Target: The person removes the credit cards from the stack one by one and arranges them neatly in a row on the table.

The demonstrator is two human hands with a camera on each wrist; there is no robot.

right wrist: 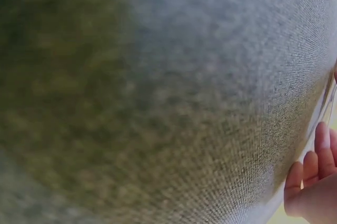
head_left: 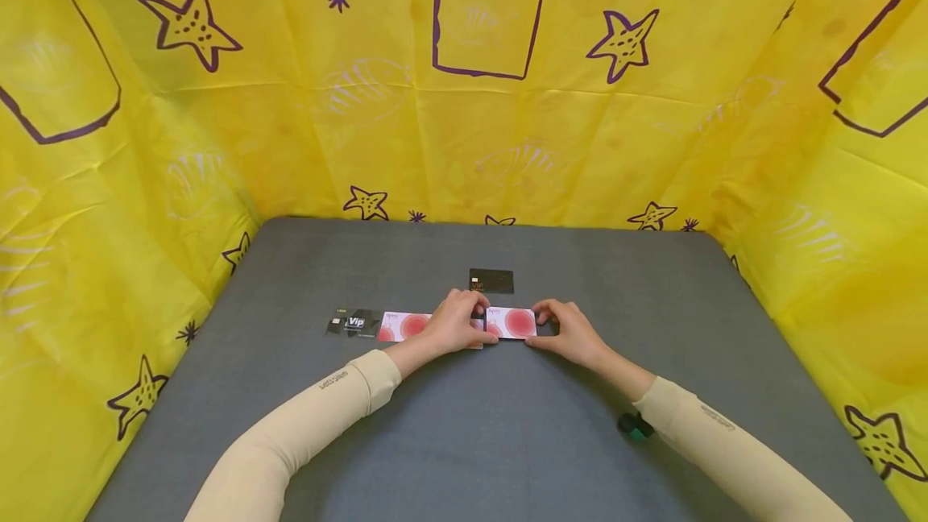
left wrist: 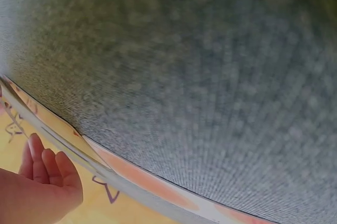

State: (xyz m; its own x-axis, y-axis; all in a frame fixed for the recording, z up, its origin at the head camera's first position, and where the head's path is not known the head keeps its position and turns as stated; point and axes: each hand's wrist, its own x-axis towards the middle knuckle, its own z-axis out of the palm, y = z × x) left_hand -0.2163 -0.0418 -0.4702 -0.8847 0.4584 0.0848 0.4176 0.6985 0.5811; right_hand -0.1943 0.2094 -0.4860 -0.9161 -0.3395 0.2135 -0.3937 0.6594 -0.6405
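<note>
Pink-and-white card (head_left: 511, 322) with red circles, flat on grey table (head_left: 464, 433) near centre, pinched between both hands. Left hand (head_left: 457, 323) at card's left end, fingers curled over top edge and thumb along near edge; left end of card hidden beneath it. Right hand (head_left: 569, 330) at card's right end, fingers bent and close together, fingertips touching right edge; exact grip hard to make out at this size. Second pink card (head_left: 404, 326) just left of left hand, right part covered by that hand, whether touching first card not discernible. Black VIP card (head_left: 354, 323) at far left of row, overlapped by or abutting second pink card. Black chip card (head_left: 491, 281) alone beyond hands, apart from row. Small dark green object (head_left: 635, 428) on table beside right sleeve, identity unclear. Yellow star-printed cloth (head_left: 464, 103) as backdrop on three sides. Left wrist view: mostly blurred grey surface, card edge and curled fingertips (left wrist: 45, 163) at lower left. Right wrist view: blurred grey surface, fingertips (right wrist: 316, 168) cut off at lower right corner.
</note>
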